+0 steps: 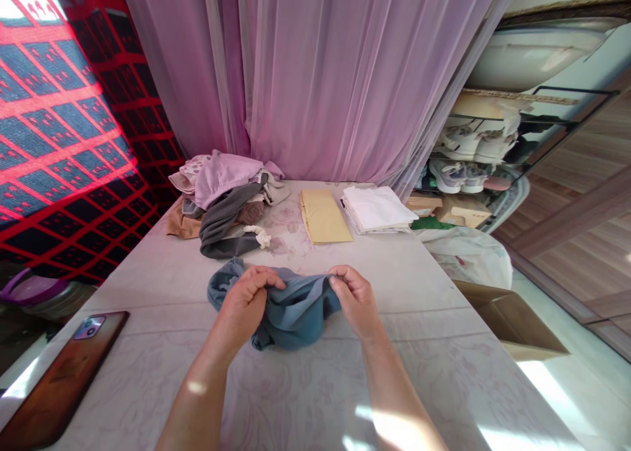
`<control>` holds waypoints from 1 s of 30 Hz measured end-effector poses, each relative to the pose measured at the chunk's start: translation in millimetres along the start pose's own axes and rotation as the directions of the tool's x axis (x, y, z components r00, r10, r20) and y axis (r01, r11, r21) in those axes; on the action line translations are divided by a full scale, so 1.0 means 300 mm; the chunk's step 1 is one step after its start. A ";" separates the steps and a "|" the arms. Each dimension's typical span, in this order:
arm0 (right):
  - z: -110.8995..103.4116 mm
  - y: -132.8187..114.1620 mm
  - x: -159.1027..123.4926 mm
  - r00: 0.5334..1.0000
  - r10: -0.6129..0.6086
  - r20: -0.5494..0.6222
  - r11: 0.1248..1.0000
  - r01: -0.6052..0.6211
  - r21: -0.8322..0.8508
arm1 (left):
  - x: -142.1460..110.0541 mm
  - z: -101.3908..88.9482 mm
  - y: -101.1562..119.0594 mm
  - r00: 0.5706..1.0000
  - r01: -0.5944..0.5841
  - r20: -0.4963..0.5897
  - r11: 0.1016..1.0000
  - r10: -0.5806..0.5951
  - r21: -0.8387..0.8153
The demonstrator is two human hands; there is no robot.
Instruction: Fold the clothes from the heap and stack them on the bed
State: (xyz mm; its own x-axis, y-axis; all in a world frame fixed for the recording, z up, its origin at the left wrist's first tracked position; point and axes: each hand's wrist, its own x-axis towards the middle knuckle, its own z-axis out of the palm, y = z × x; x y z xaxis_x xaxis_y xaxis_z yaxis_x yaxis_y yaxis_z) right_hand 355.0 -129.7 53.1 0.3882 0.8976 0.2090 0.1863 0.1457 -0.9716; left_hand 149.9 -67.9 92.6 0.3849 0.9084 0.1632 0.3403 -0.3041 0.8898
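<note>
A crumpled blue-grey garment (296,313) lies bunched on the pale patterned table cover (305,398); its exact kind cannot be made out. My left hand (251,296) pinches the cloth near its middle, with a loose part spilling out to the left of the wrist. At the right end, my right hand (355,300) grips the upper edge between thumb and fingers. Between both hands the fabric's edge is stretched, and folds hang below it onto the table.
Behind on the left is a heap of clothes (227,181) with a dark grey piece (227,217) trailing forward. A folded yellow cloth (325,217) and folded white cloths (377,208) lie at the back. A phone (69,372) rests front left; a cardboard box (507,313) stands right.
</note>
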 end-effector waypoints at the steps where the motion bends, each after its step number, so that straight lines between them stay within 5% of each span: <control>1: 0.004 0.005 0.001 1.000 0.008 -0.008 1.000 -0.008 -0.005 | 0.001 0.004 -0.007 0.998 -0.034 0.054 0.996 0.029 0.083; 5: 0.006 0.030 0.008 0.996 0.031 -0.087 0.999 -0.033 -0.022 | -0.009 0.016 -0.023 0.944 -0.092 0.330 0.940 -0.022 0.327; 8: 0.000 0.052 0.016 0.991 0.036 -0.128 0.999 -0.040 -0.023 | -0.020 0.003 -0.013 0.916 -0.108 0.395 0.910 -0.066 0.401; 13: 0.000 0.076 0.022 0.990 0.023 -0.139 0.999 -0.030 -0.044 | -0.030 -0.035 0.035 0.947 -0.094 0.319 0.913 -0.042 0.398; 16: 0.003 0.070 0.019 0.990 0.008 -0.141 0.998 -0.018 -0.068 | -0.029 -0.047 0.060 0.994 -0.050 0.104 0.935 0.014 0.351; 21: 0.003 0.049 0.017 0.989 -0.068 -0.132 0.993 0.054 -0.104 | -0.037 -0.065 0.072 0.988 0.007 -0.148 0.953 0.040 0.302; 27: -0.004 0.052 0.022 0.974 -0.155 -0.163 0.983 0.136 -0.121 | -0.046 -0.076 0.053 0.995 0.098 -0.035 0.962 -0.092 0.253; 30: -0.003 0.059 0.017 0.983 -0.150 -0.109 0.983 0.137 -0.120 | -0.034 -0.036 0.037 0.995 0.012 0.092 0.962 -0.039 0.274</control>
State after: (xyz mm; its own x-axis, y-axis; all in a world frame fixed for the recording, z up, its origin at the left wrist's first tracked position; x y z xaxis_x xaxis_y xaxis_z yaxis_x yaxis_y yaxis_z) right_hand 361.1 -122.9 37.1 0.4515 0.8150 0.3632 0.3448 0.2161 -0.9134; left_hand 140.4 -77.5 105.4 0.4487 0.8893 0.0882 0.5674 -0.3598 0.7407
